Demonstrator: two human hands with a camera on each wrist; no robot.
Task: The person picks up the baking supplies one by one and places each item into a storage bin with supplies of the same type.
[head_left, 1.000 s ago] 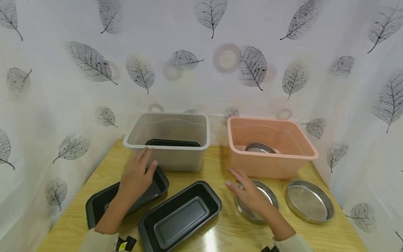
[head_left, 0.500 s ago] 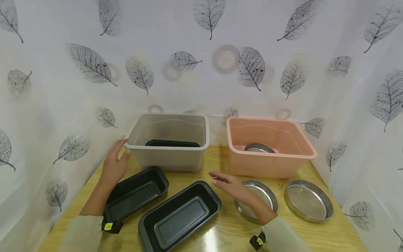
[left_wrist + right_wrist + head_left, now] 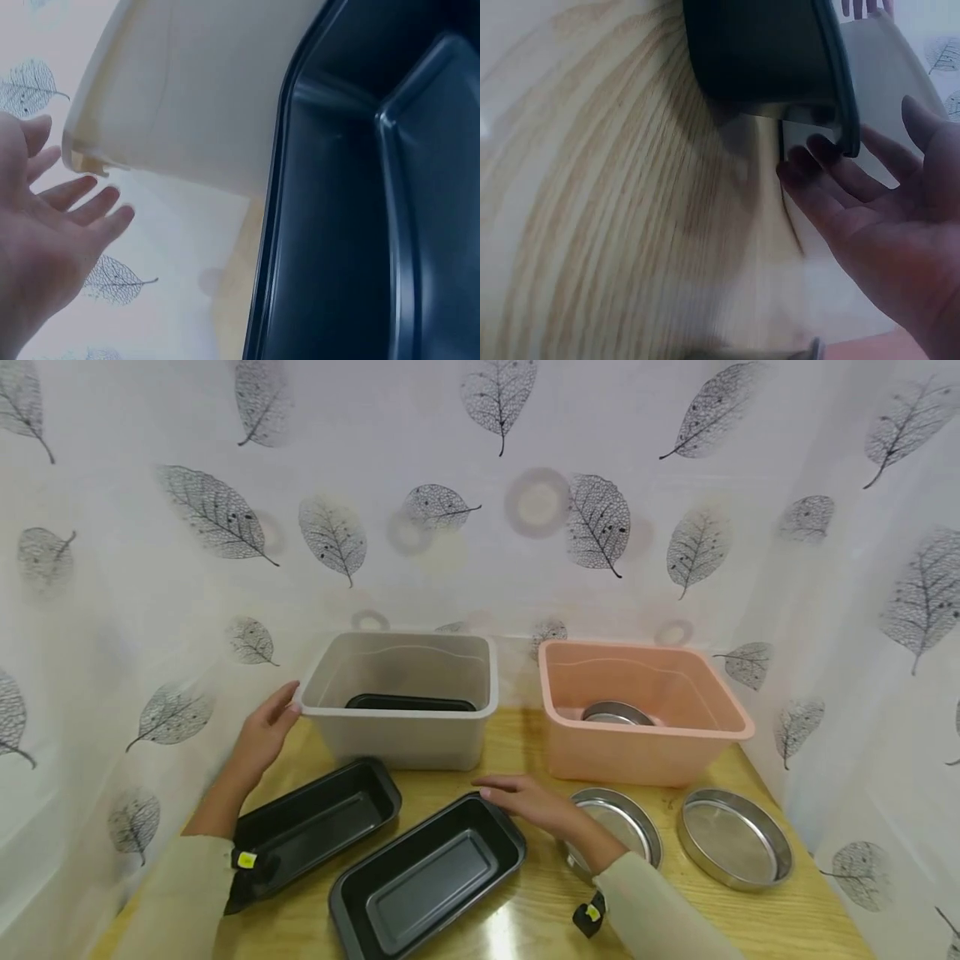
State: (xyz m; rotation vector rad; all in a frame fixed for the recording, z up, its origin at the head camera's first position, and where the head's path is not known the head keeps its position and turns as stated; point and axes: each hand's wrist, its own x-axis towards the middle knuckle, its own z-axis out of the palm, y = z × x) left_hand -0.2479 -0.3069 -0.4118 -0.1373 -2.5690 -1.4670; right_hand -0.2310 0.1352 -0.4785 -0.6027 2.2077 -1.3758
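In the head view my left hand (image 3: 258,735) is at the left front corner of a grey plastic bin (image 3: 405,742). The left wrist view has its relaxed fingers (image 3: 94,206) just beside the rim corner, gripping nothing. My right hand (image 3: 528,803) reaches across to the far right corner of a dark loaf pan (image 3: 435,889). Seen from the right wrist, its slightly bent fingers (image 3: 840,180) lie right at the pan's rim, the thumb standing apart. A second dark loaf pan (image 3: 322,827) lies under the left forearm, partly covered by the sleeve.
A pink bin (image 3: 637,758) stands back right with a round metal pan (image 3: 618,710) inside. The grey bin holds another dark pan (image 3: 411,702). Two round cake pans (image 3: 738,843) sit on the wooden table (image 3: 525,910) at right, one partly behind the right forearm. A leaf-patterned curtain (image 3: 480,577) surrounds it.
My left hand has moved left from above the left loaf pan to the grey bin's corner. My right hand has moved left from over a round pan to the front loaf pan's rim.
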